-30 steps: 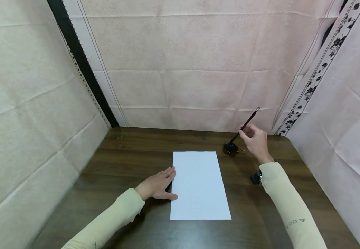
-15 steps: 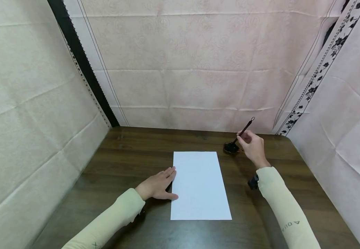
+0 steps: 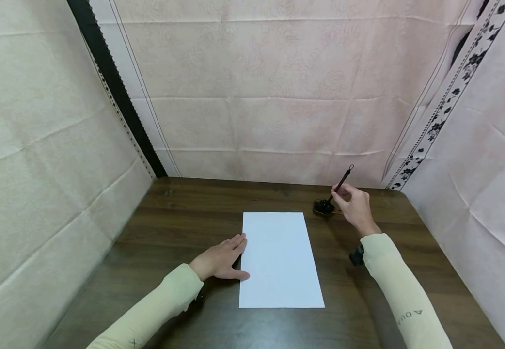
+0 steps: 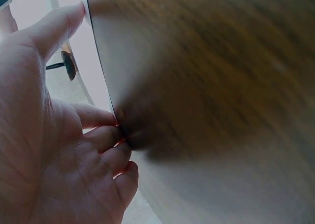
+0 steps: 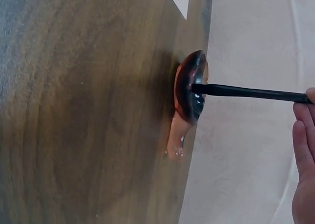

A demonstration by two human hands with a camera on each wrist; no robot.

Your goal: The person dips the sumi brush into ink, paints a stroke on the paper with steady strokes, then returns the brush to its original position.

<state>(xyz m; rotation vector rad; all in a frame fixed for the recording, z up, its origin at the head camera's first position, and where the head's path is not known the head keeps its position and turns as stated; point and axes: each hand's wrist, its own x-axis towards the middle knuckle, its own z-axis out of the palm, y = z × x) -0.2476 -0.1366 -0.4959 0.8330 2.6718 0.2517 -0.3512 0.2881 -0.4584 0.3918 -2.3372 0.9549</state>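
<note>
My right hand [image 3: 356, 209] pinches a dark calligraphy brush [image 3: 345, 178] with a hanging loop at its top end. The brush leans, its lower end inside a small ink dish [image 3: 321, 207] at the back right of the table. In the right wrist view the dish [image 5: 185, 97] looks dark and glossy inside, with a reddish-brown base; the bristles are hidden in it. A blank white sheet of paper [image 3: 280, 261] lies in the middle. My left hand [image 3: 219, 259] rests on its left edge, thumb and fingertips touching the sheet, fingers extended.
The dark wooden table [image 3: 169, 242] spreads around the sheet. Pale cloth hangs behind it [image 3: 252, 121] and on both sides. A dark device is strapped at the right wrist [image 3: 357, 254].
My right hand has moved a little left and down, lowering the brush further into the ink dish; it shifts only slightly in the last half second. The left hand and paper stay put.
</note>
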